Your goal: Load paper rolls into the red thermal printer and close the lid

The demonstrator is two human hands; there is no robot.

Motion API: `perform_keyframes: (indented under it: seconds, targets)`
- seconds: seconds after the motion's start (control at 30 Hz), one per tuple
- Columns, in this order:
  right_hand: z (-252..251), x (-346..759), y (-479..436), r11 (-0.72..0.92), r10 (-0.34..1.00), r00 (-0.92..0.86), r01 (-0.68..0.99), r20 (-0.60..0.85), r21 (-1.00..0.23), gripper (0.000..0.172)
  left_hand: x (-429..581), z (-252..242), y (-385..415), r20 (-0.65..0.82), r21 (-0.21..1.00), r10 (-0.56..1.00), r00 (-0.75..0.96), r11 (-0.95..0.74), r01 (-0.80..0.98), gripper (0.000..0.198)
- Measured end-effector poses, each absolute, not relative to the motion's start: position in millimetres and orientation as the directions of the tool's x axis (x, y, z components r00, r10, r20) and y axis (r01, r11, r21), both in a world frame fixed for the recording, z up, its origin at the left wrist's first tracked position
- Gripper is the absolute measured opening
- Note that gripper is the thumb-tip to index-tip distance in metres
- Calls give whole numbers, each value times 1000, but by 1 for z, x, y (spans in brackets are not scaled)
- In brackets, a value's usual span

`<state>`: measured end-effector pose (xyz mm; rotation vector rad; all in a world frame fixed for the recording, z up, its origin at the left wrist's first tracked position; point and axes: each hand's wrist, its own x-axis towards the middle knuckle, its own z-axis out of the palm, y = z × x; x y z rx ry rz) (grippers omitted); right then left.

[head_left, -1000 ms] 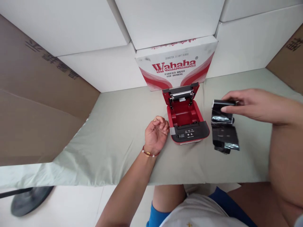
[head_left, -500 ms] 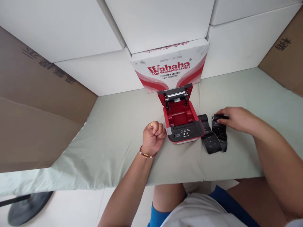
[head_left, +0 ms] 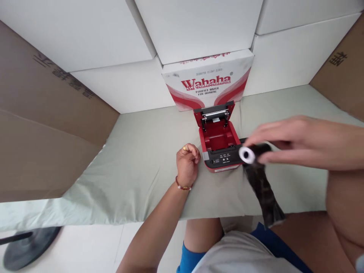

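A small red and black label printer (head_left: 223, 157) stands on the cloth with its lid (head_left: 214, 113) raised, its red paper bay showing nothing inside. Beside its front left corner rests my left hand (head_left: 187, 161), fingers curled in, holding nothing I can see. My right hand (head_left: 287, 142) is lifted at the printer's right and grips a paper roll (head_left: 247, 155) between thumb and fingers. The roll's white end with a dark hole faces the printer. From it a crumpled black strip (head_left: 263, 193) hangs down, blurred by motion. Another dark piece shows partly behind the fingers.
A white and red Wahaha carton (head_left: 209, 81) stands behind the printer, against stacked white boxes (head_left: 204, 26). Brown cartons (head_left: 48, 125) flank the left and right sides. Pale green cloth (head_left: 136, 159) covers the table; its front edge lies near my lap.
My right hand has raised the paper roll off the cloth and brought it left, close to the printer, its strip now dangling. My left hand's fingers have loosened slightly.
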<state>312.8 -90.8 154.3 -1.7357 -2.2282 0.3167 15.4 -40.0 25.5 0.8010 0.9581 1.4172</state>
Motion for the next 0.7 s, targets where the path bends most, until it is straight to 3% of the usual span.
perform_keyframes:
  seconds: [0.07,0.13,0.2,0.27,0.37,0.57,0.63,0.7]
  targets:
    - [153,281,-66,262,965,-255,910,64,-320,42,15,23,-49,119,951,977,-178,-163,-261,12]
    - [150,252,-46,277,959,-280,917,32,-287,41,14,22,-60,419,906,889,-186,-421,32,10]
    - [146,229,-32,284,956,-295,928,-7,-242,38,13,21,-69,678,721,733,-59,-646,250,18]
    - [144,211,-23,273,955,-288,945,-64,-182,36,14,21,-75,806,524,587,79,-769,367,33]
    - [142,195,-13,239,955,-252,966,-157,-98,35,18,22,-77,842,363,492,221,-820,442,40]
    - [134,188,3,234,949,-242,970,-204,-61,37,22,27,-74,830,286,462,313,-833,474,35]
    - [133,191,2,257,943,-272,961,-190,-102,38,23,29,-74,832,262,453,320,-829,493,32]
    - [136,197,-4,315,926,-352,918,-133,-240,35,24,30,-76,836,247,441,326,-833,495,28]
